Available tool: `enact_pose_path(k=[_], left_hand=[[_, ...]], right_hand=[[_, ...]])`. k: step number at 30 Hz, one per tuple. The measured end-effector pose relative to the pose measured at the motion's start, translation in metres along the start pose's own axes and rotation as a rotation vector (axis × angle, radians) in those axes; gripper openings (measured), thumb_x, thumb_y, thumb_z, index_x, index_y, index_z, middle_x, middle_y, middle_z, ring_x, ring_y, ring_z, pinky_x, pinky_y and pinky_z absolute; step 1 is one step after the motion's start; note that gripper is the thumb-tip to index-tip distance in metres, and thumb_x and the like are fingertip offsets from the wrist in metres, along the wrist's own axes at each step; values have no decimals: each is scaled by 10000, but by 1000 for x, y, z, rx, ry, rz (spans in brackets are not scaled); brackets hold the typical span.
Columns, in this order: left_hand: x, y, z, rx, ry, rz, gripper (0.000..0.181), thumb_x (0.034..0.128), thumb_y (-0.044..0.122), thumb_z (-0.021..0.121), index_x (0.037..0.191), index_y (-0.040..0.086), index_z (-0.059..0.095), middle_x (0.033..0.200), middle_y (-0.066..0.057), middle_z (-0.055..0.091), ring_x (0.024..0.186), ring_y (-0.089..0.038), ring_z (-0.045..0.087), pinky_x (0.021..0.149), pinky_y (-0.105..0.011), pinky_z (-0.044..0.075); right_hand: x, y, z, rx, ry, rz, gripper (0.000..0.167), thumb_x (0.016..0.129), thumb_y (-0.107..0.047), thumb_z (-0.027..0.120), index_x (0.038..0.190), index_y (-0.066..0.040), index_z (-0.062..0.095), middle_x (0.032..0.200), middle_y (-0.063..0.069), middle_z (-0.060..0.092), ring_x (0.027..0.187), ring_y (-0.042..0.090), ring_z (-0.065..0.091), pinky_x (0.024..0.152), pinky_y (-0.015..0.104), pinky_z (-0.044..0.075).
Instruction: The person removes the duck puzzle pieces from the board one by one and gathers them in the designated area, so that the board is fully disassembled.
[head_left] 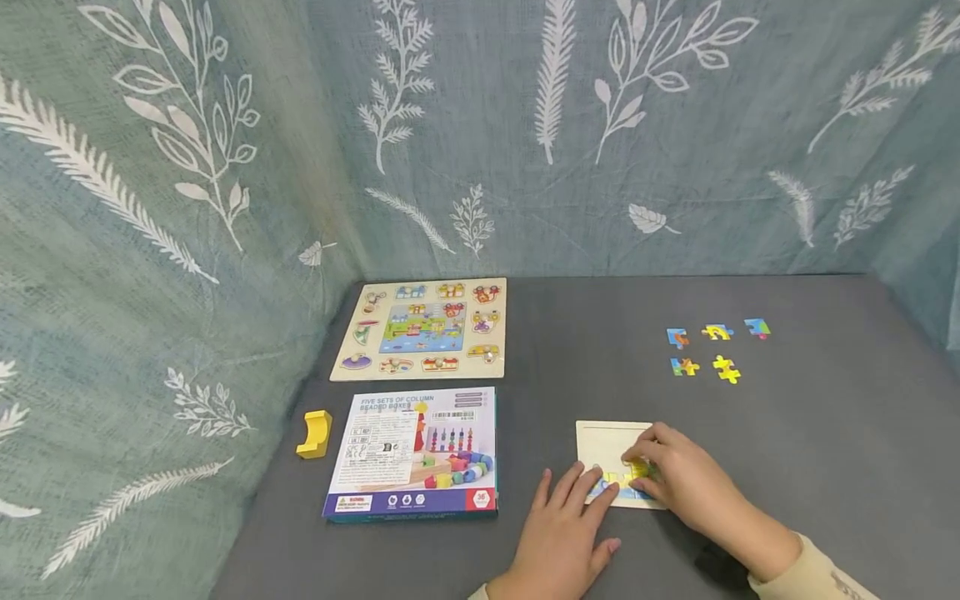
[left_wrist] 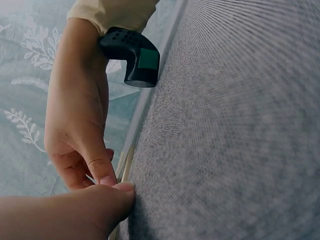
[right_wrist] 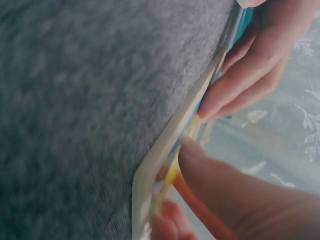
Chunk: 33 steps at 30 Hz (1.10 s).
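A light wooden puzzle board (head_left: 602,440) lies flat near the table's front, with joined blue and yellow pieces along its near edge. My left hand (head_left: 558,529) rests on the board's near left corner, fingers spread and fairly straight over the pieces. At the board's right side, my right hand (head_left: 692,477) pinches a yellow puzzle piece (head_left: 637,469) between thumb and fingers, right against the board. In the right wrist view the yellow piece (right_wrist: 171,175) shows at the thumb, partly hidden by the fingers. The right hand (left_wrist: 80,135) also appears in the left wrist view, mostly hiding the board.
Several loose puzzle pieces (head_left: 726,369) lie to the back right. Left of the hands is a bead-set box (head_left: 420,454), with a yellow curved block (head_left: 315,434) beside it. Behind the box lies a wooden peg puzzle (head_left: 420,329). A patterned curtain (head_left: 525,217) hangs along the back and left.
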<state>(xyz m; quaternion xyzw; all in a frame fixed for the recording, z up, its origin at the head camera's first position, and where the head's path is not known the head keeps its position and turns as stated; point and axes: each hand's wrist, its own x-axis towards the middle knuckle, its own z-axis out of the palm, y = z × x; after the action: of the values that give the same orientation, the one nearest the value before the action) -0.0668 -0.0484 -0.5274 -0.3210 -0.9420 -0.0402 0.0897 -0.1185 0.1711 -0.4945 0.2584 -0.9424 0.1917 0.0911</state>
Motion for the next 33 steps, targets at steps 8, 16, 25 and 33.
enact_pose_path(k=[8, 16, 25, 33], left_hand=[[2, -2, -5, -18, -24, -11, 641, 974, 558, 678, 1512, 228, 564, 1575, -22, 463, 1478, -257, 402, 1114, -579, 433], [4, 2, 1, -2, 3, -17, 630, 948, 574, 702, 1482, 259, 592, 1543, 10, 473, 1450, -235, 426, 1096, -565, 452], [3, 3, 2, -7, -2, -18, 617, 953, 564, 701, 1478, 259, 592, 1545, 8, 474, 1450, -232, 429, 1099, -562, 446], [1, 2, 2, -8, 3, -11, 613, 961, 554, 694, 1481, 249, 583, 1543, 3, 471, 1450, -239, 426, 1101, -567, 446]], right_hand=[[8, 5, -2, 200, -32, 74, 424, 707, 23, 937, 1063, -151, 784, 944, -95, 543, 800, 53, 515, 681, 264, 513], [4, 19, -3, 413, -111, 138, 323, 830, 53, 835, 1104, -102, 764, 929, -107, 678, 809, 28, 618, 692, 264, 549], [2, 21, -9, 464, -100, 220, 221, 891, -48, 811, 1086, -141, 762, 994, -38, 743, 803, 63, 645, 683, 276, 549], [12, 60, -41, 403, 117, 322, 153, 898, -1, 801, 1025, -67, 748, 900, 9, 760, 773, 88, 691, 656, 253, 555]])
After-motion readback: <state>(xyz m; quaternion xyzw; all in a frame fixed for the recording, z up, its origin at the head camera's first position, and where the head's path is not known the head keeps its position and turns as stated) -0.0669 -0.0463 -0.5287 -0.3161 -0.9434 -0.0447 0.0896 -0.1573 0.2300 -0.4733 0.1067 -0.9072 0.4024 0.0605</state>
